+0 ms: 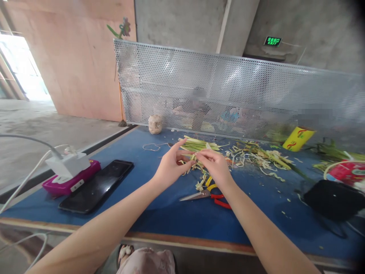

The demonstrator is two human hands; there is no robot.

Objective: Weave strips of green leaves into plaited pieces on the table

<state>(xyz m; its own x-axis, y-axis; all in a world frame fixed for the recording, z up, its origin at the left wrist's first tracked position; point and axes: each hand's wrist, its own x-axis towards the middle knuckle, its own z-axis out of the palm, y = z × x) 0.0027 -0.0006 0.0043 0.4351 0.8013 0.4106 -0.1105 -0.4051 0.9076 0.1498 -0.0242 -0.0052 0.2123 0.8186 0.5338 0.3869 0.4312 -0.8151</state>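
Both of my hands meet over the middle of the blue table (159, 213). My left hand (170, 164) pinches a pale green leaf strip (194, 156) with thumb and fingers, its index finger stretched out. My right hand (216, 164) grips the same strip from the right, fingers curled. Below my right wrist lie scissors (199, 195) with red and yellow handles. A bundle of green leaf strips (196, 144) lies just behind my hands.
Leaf scraps (256, 156) litter the table to the right. A black phone (98, 185), a magenta box (70, 181) with a white charger (67, 164) sit at left. A black pouch (332, 198), a yellow cup (298, 137) and a perforated metal screen (228, 91) stand right and behind.
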